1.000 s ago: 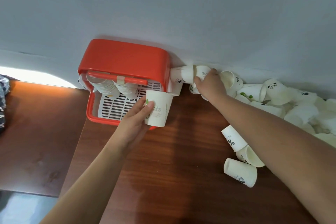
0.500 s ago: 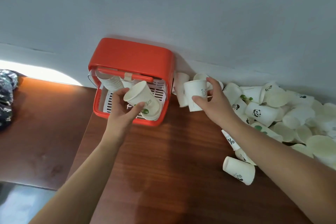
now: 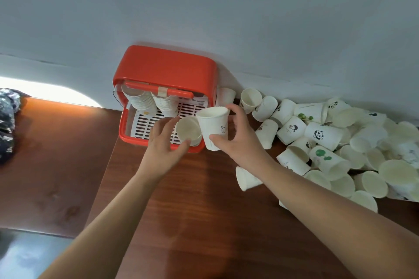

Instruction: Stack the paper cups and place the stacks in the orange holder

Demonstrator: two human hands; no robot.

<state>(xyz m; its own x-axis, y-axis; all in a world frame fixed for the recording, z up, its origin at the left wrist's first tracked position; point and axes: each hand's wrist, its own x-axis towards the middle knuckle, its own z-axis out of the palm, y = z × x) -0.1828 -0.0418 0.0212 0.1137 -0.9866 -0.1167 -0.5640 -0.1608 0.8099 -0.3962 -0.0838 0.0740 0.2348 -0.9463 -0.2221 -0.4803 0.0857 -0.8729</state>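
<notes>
Dark wooden table [image 3: 181, 210], grey wall [image 3: 226, 7] behind. Just past my left fingertips sits the orange holder [image 3: 165, 68], with two cup stacks [image 3: 141, 103] inside. My left hand [image 3: 163, 142] has its fingers curled round a tilted cup [image 3: 188, 130], mouth toward me. My right hand [image 3: 235, 140] pinches an upright cup [image 3: 214, 129] between thumb and fingers, just beside the other; it bears a small line drawing with unreadable lettering. Right of my fingers lie loose cups [image 3: 353, 149], one with a panda print [image 3: 318, 135].

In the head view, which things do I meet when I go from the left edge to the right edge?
From the left: dark patterned fabric bundle → orange plastic cup holder → right hand → heap of loose white paper cups.
</notes>
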